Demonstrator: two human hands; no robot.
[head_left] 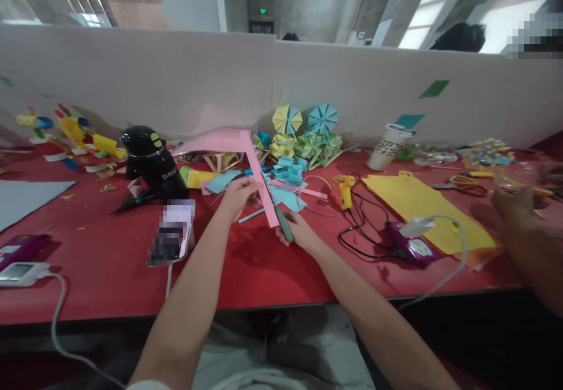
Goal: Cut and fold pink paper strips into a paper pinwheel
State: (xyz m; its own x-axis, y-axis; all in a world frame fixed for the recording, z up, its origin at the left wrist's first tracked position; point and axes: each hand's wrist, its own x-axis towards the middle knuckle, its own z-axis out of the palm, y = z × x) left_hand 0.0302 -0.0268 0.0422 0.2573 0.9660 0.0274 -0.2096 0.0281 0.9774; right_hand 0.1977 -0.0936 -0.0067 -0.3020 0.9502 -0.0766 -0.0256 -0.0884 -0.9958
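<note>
My left hand is closed on a sheet of pink paper, pinching it near a long strip that hangs down toward me. My right hand grips scissors with a green handle. Their blades lie along the right edge of the strip, partly hidden by it. Beneath and behind the paper are light-blue paper scraps and a folded blue paper piece. Yellow and blue folded paper rosettes stand farther back against the partition.
A black bottle and a phone are on the left. To the right are a yellow glue gun, a purple power strip, yellow sheets and a paper cup. Another person's hand reaches in at far right.
</note>
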